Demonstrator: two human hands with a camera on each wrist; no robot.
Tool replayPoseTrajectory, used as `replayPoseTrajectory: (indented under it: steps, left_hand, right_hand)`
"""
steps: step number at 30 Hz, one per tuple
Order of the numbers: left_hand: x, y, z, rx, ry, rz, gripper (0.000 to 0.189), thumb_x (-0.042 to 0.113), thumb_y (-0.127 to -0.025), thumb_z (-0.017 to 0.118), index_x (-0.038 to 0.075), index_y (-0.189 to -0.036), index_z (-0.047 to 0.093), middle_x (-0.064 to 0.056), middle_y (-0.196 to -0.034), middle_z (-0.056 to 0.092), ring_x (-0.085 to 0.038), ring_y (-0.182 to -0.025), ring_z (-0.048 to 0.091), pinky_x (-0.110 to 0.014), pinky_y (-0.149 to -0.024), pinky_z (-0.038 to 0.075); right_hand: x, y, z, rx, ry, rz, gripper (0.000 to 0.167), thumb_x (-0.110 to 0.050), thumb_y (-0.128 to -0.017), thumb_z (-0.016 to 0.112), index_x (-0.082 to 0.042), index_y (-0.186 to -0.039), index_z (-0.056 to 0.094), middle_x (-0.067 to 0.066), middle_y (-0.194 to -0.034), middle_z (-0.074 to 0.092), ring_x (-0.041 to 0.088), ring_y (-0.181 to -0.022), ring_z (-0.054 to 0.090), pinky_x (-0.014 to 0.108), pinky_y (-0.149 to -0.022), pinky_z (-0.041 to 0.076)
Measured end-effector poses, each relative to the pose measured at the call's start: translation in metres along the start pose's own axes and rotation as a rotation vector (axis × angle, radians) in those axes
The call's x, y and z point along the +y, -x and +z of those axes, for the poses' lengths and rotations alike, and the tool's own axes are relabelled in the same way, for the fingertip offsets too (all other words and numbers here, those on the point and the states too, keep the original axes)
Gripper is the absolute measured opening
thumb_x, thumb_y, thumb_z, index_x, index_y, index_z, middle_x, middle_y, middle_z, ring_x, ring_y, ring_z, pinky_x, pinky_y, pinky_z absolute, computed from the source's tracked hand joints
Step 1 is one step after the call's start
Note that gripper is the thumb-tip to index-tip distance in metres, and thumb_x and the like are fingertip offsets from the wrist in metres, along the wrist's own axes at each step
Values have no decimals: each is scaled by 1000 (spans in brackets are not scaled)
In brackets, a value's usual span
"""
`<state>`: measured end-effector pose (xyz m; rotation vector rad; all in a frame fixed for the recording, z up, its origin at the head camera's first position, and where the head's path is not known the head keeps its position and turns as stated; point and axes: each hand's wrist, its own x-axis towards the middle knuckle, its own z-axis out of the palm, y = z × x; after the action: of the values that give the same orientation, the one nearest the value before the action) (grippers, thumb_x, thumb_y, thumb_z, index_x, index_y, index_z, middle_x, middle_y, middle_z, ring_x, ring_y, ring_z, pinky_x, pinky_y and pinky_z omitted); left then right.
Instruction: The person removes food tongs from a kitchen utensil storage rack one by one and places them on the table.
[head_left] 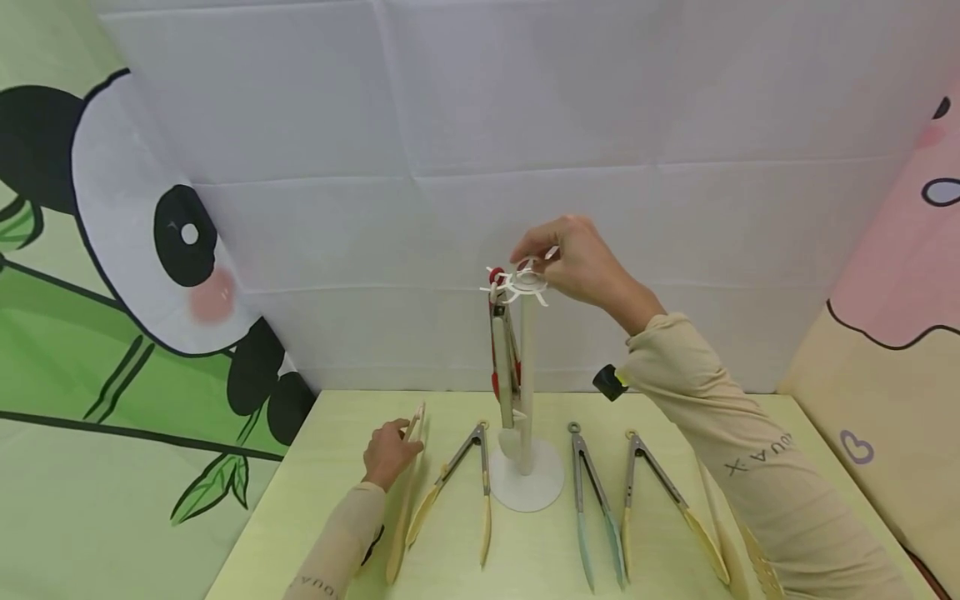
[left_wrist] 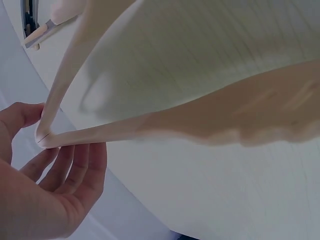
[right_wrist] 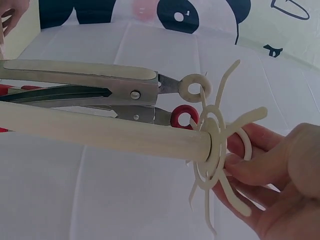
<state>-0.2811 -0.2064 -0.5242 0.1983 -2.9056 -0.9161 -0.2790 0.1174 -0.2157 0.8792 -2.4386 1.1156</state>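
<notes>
My left hand (head_left: 390, 454) pinches the hinge end of beige tongs (left_wrist: 95, 132), thumb on one side and fingers on the other. The tongs' two arms spread apart over the table in the left wrist view. At the top of a white rotating-style rack (head_left: 527, 383) with curved hooks, my right hand (right_wrist: 280, 175) pinches the loop above the hook ring (right_wrist: 216, 145). From neighbouring hooks hang cream-handled tongs (right_wrist: 110, 75) and red tongs, whose red ring (right_wrist: 185, 116) shows beside the pole. Part of the red tongs is hidden behind the cream pair.
Yellow-tipped tongs (head_left: 485, 500) lie spread left of the rack's round base (head_left: 527, 492). To its right lie blue-green-tipped tongs (head_left: 611, 542) and another yellow-tipped pair (head_left: 701, 533). Further beige tongs (head_left: 723, 533) lie partly under the right sleeve (head_left: 757, 467). A white cloth (head_left: 337, 208) hangs behind.
</notes>
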Motion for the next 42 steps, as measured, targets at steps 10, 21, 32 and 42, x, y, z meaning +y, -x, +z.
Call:
replayPoseTrajectory:
  steps: [10, 21, 32, 42]
  left_hand:
    - [-5, 4, 7, -7, -18, 14, 48, 10, -74, 69, -1, -120, 60, -20, -94, 67, -29, -73, 63, -41, -55, 48]
    - [-10, 4, 5, -37, -12, 18, 49, -1, -74, 64, -5, -122, 56, -23, -97, 66, -33, -75, 65, -43, -55, 50]
    - [-13, 4, 2, -32, 9, 11, 49, 1, -74, 64, -4, -123, 57, -22, -98, 66, -32, -76, 64, -41, -53, 49]
    - [-4, -3, -4, -10, 120, 83, 46, 16, -84, 70, 1, -125, 57, -24, -111, 62, -34, -88, 63, -44, -64, 52]
  right_hand:
    - [-8, 4, -1, -11, 111, 12, 17, 2, -83, 62, -8, -90, 73, 4, -87, 69, 20, -81, 58, 33, -77, 45]
    - [-23, 1, 5, 33, 316, 93, 21, -28, -86, 69, -8, -79, 69, 6, -84, 66, 23, -84, 57, 37, -75, 44]
    - [-23, 0, 9, 92, 330, 118, 20, -21, -84, 71, -3, -75, 71, 9, -80, 67, 26, -79, 56, 37, -73, 44]
    - [-24, -1, 11, 117, 279, 124, 19, -18, -83, 70, -2, -72, 71, 10, -80, 68, 27, -82, 55, 39, -76, 43]
